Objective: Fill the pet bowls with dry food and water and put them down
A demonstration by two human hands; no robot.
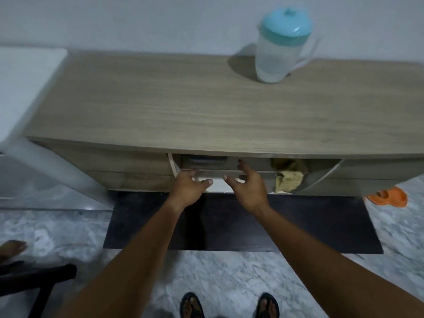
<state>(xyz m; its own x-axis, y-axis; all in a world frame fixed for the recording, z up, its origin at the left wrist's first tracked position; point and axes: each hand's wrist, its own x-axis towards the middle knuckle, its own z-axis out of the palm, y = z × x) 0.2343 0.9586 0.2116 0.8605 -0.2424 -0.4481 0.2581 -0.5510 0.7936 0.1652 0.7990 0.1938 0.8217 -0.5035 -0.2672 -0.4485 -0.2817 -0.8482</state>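
A translucent water jug (278,51) with a teal lid stands at the back right of the wooden cabinet top (206,106). Both my hands reach into the cabinet's open front compartment. My left hand (191,185) and my right hand (249,183) have their fingers spread on either side of a pale flat object (218,181) on the shelf, touching or nearly touching it. A dark-lidded container (206,159) sits deeper inside, mostly hidden. No pet bowl is clearly in view.
A yellow-green cloth (289,177) lies in the compartment to the right of my hands. The dark drop-down door (309,226) hangs open below. A white appliance (25,92) stands at left, an orange sandal (387,197) at right, a dark chair (34,276) and another person's foot (12,247) at lower left.
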